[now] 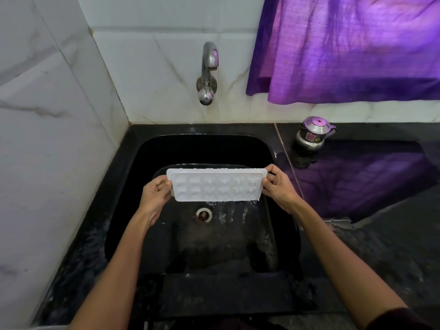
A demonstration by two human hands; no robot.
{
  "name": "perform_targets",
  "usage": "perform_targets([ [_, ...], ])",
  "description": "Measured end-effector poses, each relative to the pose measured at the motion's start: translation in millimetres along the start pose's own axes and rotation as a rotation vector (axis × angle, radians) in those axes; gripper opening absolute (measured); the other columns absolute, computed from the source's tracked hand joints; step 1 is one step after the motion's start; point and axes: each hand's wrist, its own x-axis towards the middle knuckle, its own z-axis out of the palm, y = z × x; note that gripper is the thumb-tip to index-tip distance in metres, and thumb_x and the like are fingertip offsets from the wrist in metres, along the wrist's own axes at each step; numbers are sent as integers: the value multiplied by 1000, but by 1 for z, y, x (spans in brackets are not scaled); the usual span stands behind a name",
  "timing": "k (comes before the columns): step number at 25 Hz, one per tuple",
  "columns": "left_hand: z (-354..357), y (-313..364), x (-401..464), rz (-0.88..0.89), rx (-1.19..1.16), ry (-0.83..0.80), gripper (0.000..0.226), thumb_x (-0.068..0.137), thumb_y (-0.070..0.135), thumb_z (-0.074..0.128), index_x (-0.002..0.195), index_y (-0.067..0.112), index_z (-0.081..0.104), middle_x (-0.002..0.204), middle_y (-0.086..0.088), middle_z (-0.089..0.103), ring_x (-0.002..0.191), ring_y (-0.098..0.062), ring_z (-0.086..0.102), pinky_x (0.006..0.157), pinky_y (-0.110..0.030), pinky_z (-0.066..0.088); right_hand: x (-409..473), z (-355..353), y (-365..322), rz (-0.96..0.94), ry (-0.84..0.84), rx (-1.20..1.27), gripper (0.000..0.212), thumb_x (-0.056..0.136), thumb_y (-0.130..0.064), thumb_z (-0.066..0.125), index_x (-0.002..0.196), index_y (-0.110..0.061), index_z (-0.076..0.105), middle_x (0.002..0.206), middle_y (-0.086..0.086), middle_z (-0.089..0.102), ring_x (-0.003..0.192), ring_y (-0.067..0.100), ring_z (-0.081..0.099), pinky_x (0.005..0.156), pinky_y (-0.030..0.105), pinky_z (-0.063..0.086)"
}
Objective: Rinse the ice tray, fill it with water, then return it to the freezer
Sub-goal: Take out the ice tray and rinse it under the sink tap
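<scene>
Two bare hands hold a white ice tray (216, 184) over a black sink (147, 151), one at each short end. Left hand (156, 192) has its fingers (164, 184) clamped on the tray's left edge, thumb side toward the camera. Right hand (277, 185) has its fingers closed on the right edge, pinching the rim. Tray is tipped up with its cavity side facing the camera, long axis left to right, lower long edge pointing down into the basin. Water spills off the lower edge, mostly at the middle and right, and splashes on the sink floor just right of the drain (203, 215). Drain sits below the tray, slightly left of its middle. Chrome tap (209, 60) on the tiled back wall, above and behind the tray; no stream visible from its spout. Dark glossy surface (357, 246) surrounds the sink and looks wet. Small steel lidded pot (313, 134) stands on the surface at the back right, well apart from the tray. Purple curtain (352, 48) hangs top right, reflected in the surface. Marble-look wall (47, 115) on the left.
</scene>
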Motion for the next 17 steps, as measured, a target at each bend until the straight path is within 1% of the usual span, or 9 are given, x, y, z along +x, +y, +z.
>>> perform_targets([
  [2, -3, -7, -4, 19, 54, 29, 26, 95, -3, 47, 89, 16, 62, 67, 13, 72, 70, -1, 67, 66, -12, 54, -5, 0, 11, -18, 21, -48, 23, 93, 2, 48, 78, -15, 46, 81, 6, 65, 79, 25, 54, 71, 42, 43],
  [4, -6, -13, -6, 19, 82, 49, 29, 93, -7, 48, 86, 18, 62, 66, 14, 71, 72, -3, 66, 67, -12, 54, -10, 0, 20, -43, 38, -99, 28, 92, 6, 47, 74, -15, 43, 78, 6, 63, 75, 19, 55, 69, 36, 44],
  [6, -7, -15, -9, 45, 122, 67, 31, 92, -8, 50, 83, 19, 62, 66, 14, 71, 75, -3, 65, 70, -15, 54, -12, 0, 23, -74, 46, -132, 32, 92, 10, 45, 72, -16, 41, 82, -2, 68, 77, 13, 60, 68, 28, 47],
  [8, -8, -8, -13, 135, 215, 66, 34, 90, -9, 52, 81, 21, 62, 70, 12, 70, 76, 1, 65, 73, -13, 51, -14, 1, 19, -118, 49, -139, 36, 91, 16, 40, 72, -14, 40, 87, -14, 73, 83, 1, 65, 68, 17, 49],
  [10, -9, 4, -18, 268, 298, 67, 38, 88, -11, 53, 80, 24, 62, 81, 9, 68, 77, 7, 64, 74, -10, 49, -17, 0, 8, -195, 67, -150, 37, 90, 19, 39, 73, -14, 41, 92, -20, 72, 91, -3, 65, 71, 14, 49],
  [12, -10, 15, -24, 401, 323, 94, 39, 88, -12, 52, 80, 25, 62, 86, 6, 66, 80, 6, 64, 78, -10, 48, -24, -1, -5, -291, 98, -150, 36, 89, 19, 41, 72, -13, 43, 94, -14, 72, 96, -1, 65, 73, 14, 50],
  [14, -9, 17, -32, 480, 327, 131, 39, 87, -12, 51, 79, 24, 61, 87, 5, 66, 85, 3, 63, 81, -12, 49, -30, -1, -11, -361, 155, -156, 37, 89, 19, 42, 71, -14, 43, 102, -4, 69, 96, 0, 66, 73, 13, 51],
  [16, -7, 4, -38, 472, 353, 140, 40, 86, -14, 52, 76, 23, 58, 86, 6, 65, 86, 5, 63, 81, -12, 49, -34, 2, 0, -376, 185, -194, 40, 87, 21, 41, 71, -15, 42, 105, 8, 67, 97, 2, 66, 78, 17, 51],
  [17, -6, -5, -41, 442, 377, 134, 42, 85, -16, 52, 73, 25, 57, 85, 7, 65, 84, 8, 62, 79, -11, 48, -37, 4, 10, -361, 181, -220, 41, 86, 21, 40, 71, -16, 43, 105, 10, 68, 98, 4, 66, 81, 20, 51],
])
